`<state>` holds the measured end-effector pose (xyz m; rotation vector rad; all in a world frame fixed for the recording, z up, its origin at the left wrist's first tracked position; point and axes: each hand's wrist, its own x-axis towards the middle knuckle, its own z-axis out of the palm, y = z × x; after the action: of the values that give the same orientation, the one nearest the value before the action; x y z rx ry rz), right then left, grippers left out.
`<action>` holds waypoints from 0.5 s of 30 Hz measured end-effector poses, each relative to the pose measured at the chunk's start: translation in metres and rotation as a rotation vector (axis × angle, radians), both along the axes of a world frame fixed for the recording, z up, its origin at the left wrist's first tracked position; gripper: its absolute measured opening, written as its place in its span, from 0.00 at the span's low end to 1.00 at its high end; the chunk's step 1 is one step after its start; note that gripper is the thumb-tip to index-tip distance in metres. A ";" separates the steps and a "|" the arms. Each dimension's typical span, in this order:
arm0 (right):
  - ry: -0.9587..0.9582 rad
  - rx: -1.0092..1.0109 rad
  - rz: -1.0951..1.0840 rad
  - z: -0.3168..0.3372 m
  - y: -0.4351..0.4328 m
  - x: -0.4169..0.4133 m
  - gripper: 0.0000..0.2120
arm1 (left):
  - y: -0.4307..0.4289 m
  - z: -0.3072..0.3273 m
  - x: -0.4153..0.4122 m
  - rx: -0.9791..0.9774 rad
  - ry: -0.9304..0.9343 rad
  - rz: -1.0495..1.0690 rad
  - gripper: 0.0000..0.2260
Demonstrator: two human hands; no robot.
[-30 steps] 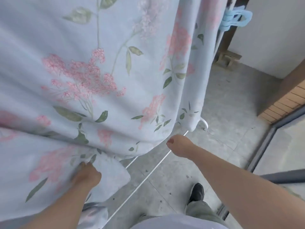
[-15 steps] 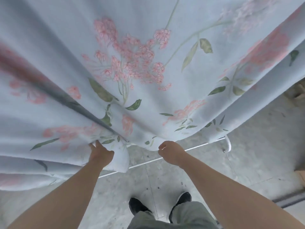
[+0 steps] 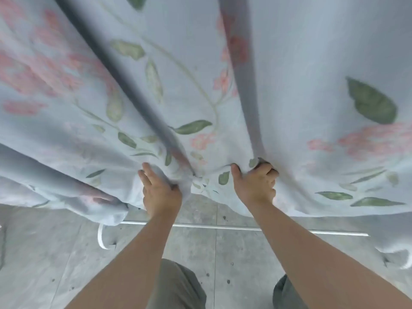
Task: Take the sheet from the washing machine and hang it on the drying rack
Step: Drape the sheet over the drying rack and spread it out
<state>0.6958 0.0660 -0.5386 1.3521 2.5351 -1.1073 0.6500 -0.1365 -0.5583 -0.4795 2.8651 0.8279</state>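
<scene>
The pale blue sheet (image 3: 289,63), printed with pink flowers and green leaves, hangs down in front of me and fills the upper two thirds of the head view. Two dark folds run down it toward my hands. My left hand (image 3: 159,192) grips the sheet's lower edge, fingers pointing up with cloth bunched under the thumb. A short way to its right, my right hand (image 3: 256,184) holds a bunched fold of the same edge with curled fingers. A thin white bar of the drying rack (image 3: 234,228) lies low behind my forearms. The rack's top is hidden by the sheet.
Grey concrete floor tiles (image 3: 44,264) spread below the sheet. White rack feet show at the left (image 3: 101,237) and the far right (image 3: 405,262). My legs in grey-green trousers (image 3: 178,286) stand close to the bar.
The view has swung to face the sheet squarely and come closer. Both hands have moved up along the lower edge, and the right hand now grips a fold of it.
</scene>
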 end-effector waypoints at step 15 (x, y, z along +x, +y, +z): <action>0.531 -0.338 -0.470 -0.203 0.081 -0.031 0.37 | -0.007 -0.188 -0.077 1.304 0.044 0.703 0.28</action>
<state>0.6652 0.1466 -0.7413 1.7859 2.1916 -2.1183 0.5733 -0.1431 -0.7463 -1.1660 1.4983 2.4217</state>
